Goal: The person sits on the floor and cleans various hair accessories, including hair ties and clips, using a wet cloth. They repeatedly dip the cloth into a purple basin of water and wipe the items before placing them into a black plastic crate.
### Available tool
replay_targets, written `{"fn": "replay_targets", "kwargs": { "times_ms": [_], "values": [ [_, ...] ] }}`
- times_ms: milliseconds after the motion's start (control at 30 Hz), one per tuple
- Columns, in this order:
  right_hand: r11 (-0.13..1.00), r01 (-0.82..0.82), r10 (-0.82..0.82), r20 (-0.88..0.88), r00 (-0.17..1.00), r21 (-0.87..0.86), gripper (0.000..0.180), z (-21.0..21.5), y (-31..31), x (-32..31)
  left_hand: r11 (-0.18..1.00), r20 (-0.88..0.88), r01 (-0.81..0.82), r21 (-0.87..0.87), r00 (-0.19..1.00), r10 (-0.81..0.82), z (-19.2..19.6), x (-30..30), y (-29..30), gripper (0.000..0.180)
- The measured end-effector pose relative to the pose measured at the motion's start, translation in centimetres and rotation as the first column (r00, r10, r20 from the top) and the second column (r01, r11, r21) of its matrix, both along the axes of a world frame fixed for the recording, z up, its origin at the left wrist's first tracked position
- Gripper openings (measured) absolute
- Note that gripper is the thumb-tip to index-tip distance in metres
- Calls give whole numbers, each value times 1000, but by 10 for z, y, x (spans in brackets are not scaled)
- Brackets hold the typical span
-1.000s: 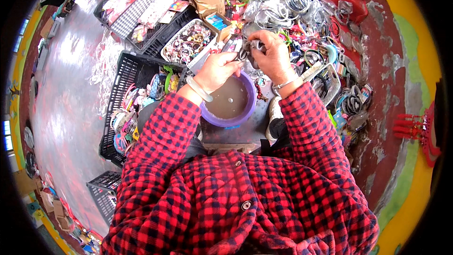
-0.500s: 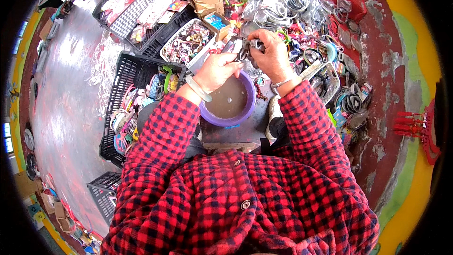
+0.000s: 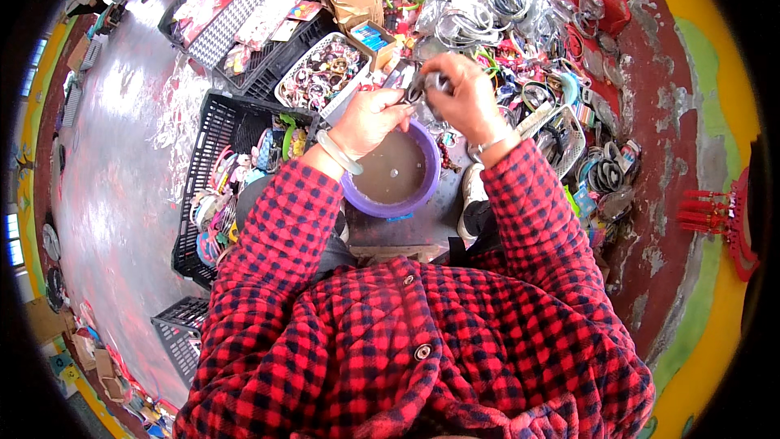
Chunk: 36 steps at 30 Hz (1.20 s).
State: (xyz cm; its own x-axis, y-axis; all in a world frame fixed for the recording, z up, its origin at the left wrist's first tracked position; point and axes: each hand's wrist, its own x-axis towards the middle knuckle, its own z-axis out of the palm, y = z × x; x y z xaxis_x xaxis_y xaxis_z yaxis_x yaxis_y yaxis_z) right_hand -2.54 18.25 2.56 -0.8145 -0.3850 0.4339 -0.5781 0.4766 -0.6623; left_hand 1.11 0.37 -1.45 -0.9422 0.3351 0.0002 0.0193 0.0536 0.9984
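My left hand (image 3: 367, 123) is closed, pinching a dark, shiny, curved item (image 3: 413, 91) whose exact kind I cannot make out. My right hand (image 3: 465, 97) is closed round a grey, crumpled cloth (image 3: 435, 83) that touches this dark item. Both hands are held just beyond a purple basin (image 3: 382, 210) of murky brown water, which stands between my feet. The right fingers are slightly blurred, and they partly hide the cloth.
A large heap of headbands and plastic-wrapped bands (image 3: 491, 12) spreads ahead and right. To the left stands a black crate (image 3: 188, 187) with colourful hair accessories. A white basket (image 3: 284, 85) of small hair ties sits beyond it, beside cardboard boxes (image 3: 361, 8).
My right hand has shifted slightly with the grey cloth against the dark item. My left hand stays almost in place, still pinching it.
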Motion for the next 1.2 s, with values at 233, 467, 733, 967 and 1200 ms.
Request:
{"fn": "replay_targets", "kwargs": {
  "times_ms": [233,467,733,967,1200],
  "values": [
    [998,-33,34,-29,999,55,21,-5,-1,0,1000,0,-6,26,1000,6,0,2,2,12],
    [998,0,-1,13,1000,67,25,-4,0,1,1000,-34,16,-15,999,-17,-2,0,-2,13],
    [994,-83,85,-31,996,68,24,0,-4,10,999,38,-36,-19,999,37,3,1,1,15],
    [983,-179,182,-124,976,36,24,3,-5,9,1000,6,-20,-19,1000,20,2,1,1,15],
    [992,-107,113,-106,988,60,22,-2,-4,10,998,-28,0,-61,1000,-2,0,1,1,13]
  ]
}}
